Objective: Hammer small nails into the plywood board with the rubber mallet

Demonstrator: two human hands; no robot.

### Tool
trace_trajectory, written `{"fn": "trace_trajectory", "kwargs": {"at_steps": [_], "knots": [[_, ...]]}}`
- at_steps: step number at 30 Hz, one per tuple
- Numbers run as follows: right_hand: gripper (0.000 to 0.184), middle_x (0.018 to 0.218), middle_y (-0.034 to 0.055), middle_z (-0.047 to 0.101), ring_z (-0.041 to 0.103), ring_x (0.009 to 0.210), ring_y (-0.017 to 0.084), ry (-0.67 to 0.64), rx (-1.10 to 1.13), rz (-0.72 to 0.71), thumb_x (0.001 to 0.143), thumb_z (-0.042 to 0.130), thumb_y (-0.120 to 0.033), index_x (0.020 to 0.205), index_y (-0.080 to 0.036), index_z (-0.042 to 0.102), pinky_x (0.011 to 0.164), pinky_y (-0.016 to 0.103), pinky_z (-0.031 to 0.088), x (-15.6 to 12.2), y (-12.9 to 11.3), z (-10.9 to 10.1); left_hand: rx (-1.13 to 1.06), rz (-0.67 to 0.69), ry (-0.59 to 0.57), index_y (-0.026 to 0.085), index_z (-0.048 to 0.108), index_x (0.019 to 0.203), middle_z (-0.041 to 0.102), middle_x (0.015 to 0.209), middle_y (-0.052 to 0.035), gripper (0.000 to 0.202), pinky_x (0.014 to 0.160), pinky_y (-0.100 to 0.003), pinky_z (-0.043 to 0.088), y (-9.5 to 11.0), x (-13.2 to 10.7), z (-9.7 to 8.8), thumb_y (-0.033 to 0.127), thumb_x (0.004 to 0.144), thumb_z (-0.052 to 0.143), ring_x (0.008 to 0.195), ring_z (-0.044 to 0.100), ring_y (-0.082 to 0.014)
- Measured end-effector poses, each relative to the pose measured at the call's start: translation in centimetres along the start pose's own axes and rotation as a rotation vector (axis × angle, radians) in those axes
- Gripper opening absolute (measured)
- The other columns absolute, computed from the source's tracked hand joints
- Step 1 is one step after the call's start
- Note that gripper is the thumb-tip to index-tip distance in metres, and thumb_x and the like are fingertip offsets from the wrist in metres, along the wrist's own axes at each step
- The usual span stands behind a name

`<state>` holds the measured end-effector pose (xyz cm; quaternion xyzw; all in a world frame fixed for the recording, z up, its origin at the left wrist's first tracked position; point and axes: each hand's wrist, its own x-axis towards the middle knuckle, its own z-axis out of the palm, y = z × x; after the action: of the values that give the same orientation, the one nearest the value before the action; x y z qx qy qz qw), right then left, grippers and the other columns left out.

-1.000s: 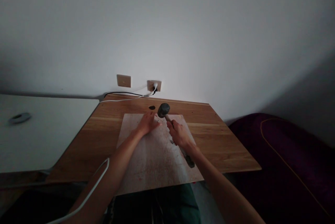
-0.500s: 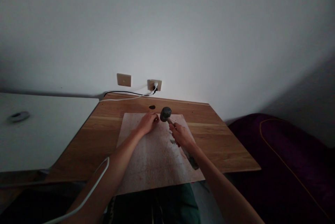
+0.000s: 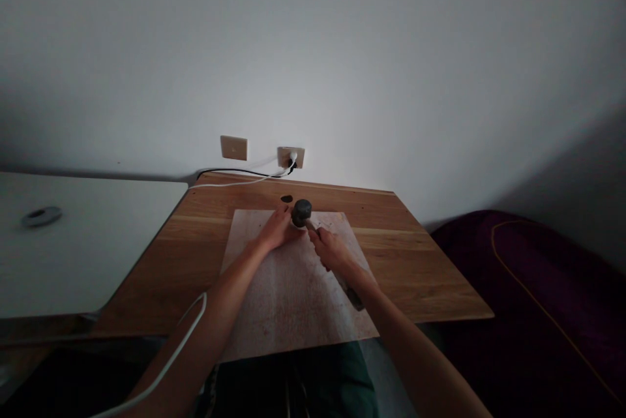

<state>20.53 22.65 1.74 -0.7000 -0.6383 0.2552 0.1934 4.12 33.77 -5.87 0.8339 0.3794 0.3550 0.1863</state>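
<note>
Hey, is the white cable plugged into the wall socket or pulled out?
Plugged in: the white cable ends in a plug seated in the wall socket.

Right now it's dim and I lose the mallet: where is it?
Head view: the mallet is in the right hand, its head at the far edge of the board, beside the left hand.
</note>
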Motion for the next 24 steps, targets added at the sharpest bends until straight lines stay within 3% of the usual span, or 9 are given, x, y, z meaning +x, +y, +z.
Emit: {"fn": "trace_trajectory", "kwargs": {"at_steps": [4,8,11,15,19,24], "knots": [[0.029,0.067,-0.001,0.06,0.053,0.04,0.009,0.0,0.109,0.08,0.106,0.039,-0.039,0.092,-0.019,0.055,0.033,0.018,0.034,0.0,0.4,0.1,0.017,-0.004,0.008,0.019,0.066,0.11,0.063,0.112,-0.0106,0.032,0.095,-0.041,0.05,0.0,0.0,0.1,0.032,0.082,0.077,0.109,0.061,-0.0278],[0.029,0.068,-0.001,0.061,0.054,0.041,0.008,0.005,0.142,0.089,0.106,0.04,-0.039,0.09,-0.019,0.054,0.032,0.017,0.035,-0.1,1.0,0.0,0.025,0.013,-0.019,0.018,0.07,0.088,0.066,0.093,-0.0079,0.004,0.087,-0.036,0.05,0.0,0.2,0.1,0.019,0.087,0.066,0.096,0.063,-0.0244],[0.03,0.063,-0.0034,0.058,0.053,0.038,0.008,-0.002,0.167,0.098,0.106,0.041,-0.04,0.088,-0.019,0.053,0.033,0.016,0.036,-0.1,1.3,0.0,0.024,0.025,-0.031,0.018,0.07,0.084,0.066,0.089,-0.0073,0.009,0.084,-0.034,0.05,0.1,0.3,0.0,0.015,0.088,0.063,0.092,0.064,-0.0228],[0.03,0.064,-0.0032,0.059,0.053,0.037,0.008,0.022,0.201,0.046,0.106,0.039,-0.04,0.089,-0.02,0.053,0.034,0.018,0.036,-0.1,1.1,0.0,0.029,0.023,-0.029,0.019,0.071,0.092,0.066,0.094,-0.0072,0.006,0.084,-0.034,0.05,0.1,0.2,0.0,0.021,0.088,0.067,0.093,0.064,-0.0231],[0.03,0.065,-0.0027,0.059,0.052,0.037,0.008,0.043,0.19,0.029,0.106,0.039,-0.041,0.092,-0.02,0.054,0.035,0.018,0.036,0.0,0.5,0.1,0.047,0.006,-0.005,0.019,0.068,0.102,0.065,0.102,-0.0085,0.027,0.089,-0.038,0.05,0.0,0.1,0.0,0.031,0.08,0.078,0.101,0.062,-0.0269],[0.027,0.063,-0.0041,0.054,0.05,0.036,0.008,-0.026,0.152,0.095,0.105,0.042,-0.038,0.088,-0.02,0.052,0.033,0.018,0.033,0.0,0.5,0.1,0.065,-0.003,0.011,0.018,0.067,0.104,0.063,0.105,-0.0095,0.031,0.091,-0.04,0.05,0.0,0.1,0.1,0.028,0.078,0.08,0.102,0.061,-0.0276]]}}
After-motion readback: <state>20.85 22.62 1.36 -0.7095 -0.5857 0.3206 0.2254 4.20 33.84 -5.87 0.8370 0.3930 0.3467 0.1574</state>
